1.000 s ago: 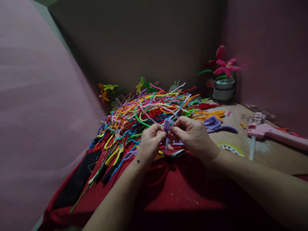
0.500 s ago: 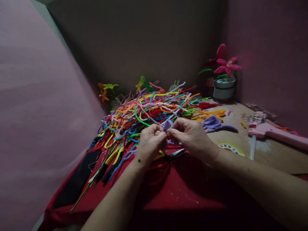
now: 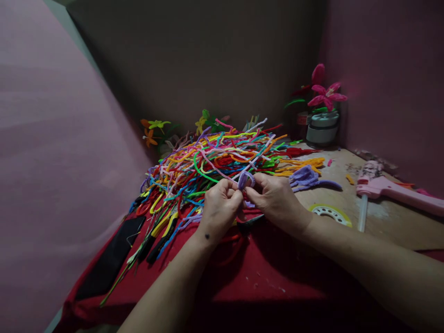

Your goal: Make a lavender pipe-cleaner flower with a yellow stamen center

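Between my two hands is a purple pipe cleaner (image 3: 244, 179) bent into loops, its curved top showing above the fingertips. My left hand (image 3: 220, 206) pinches it from the left, fingers curled in. From the right, my right hand (image 3: 275, 198) grips the same piece between thumb and fingers. Just behind the hands rises a tangled pile of pipe cleaners (image 3: 208, 157) in many colours. A purple shaped piece (image 3: 305, 177) lies right of the pile. Partly hidden below the hands are scissors (image 3: 251, 222) on the red cloth (image 3: 263, 277).
At the right are a pink glue gun (image 3: 391, 188) and a yellow-rimmed tape roll (image 3: 347, 219) on a wooden board (image 3: 398, 231). Pliers (image 3: 163, 238) and a black phone-like slab (image 3: 111, 259) lie at left. A pot (image 3: 322, 129) with pink flowers stands behind.
The purple loops stand slightly higher and more open between the fingers. My left hand has turned a little and shifted right; my right hand has moved slightly down.
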Demonstrator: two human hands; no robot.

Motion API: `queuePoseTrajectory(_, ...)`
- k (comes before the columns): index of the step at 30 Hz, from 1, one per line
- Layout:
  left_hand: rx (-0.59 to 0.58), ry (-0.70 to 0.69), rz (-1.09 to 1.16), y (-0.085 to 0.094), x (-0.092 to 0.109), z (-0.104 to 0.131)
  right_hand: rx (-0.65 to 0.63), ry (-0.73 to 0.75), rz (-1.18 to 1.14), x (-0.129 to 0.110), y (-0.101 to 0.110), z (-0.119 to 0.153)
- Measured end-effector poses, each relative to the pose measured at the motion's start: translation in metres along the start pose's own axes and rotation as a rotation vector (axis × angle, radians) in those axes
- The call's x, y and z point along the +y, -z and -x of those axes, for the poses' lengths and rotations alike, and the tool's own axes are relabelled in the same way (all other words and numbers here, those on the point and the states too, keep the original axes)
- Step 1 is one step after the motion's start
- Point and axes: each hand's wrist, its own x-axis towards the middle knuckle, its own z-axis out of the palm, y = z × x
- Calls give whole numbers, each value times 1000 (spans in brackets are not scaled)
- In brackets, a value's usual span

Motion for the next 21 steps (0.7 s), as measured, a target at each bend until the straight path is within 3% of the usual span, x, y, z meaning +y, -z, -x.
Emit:
queuePoseTrajectory(7, 51, -90, -95, -5, -6, 2, -21, -12, 3, 3, -2, 1)
queuePoseTrajectory(14, 46, -91, -58, 0, -5, -1, -292, -282, -585, 2, 2, -7)
queuePoseTrajectory(17, 65, -56, 13, 2, -6, -2, -245, -352, -709, 1, 3, -8)
queuePoseTrajectory(21, 53, -49, 62, 1, -7, -3, -180, -283, -629, 3, 3, -6)
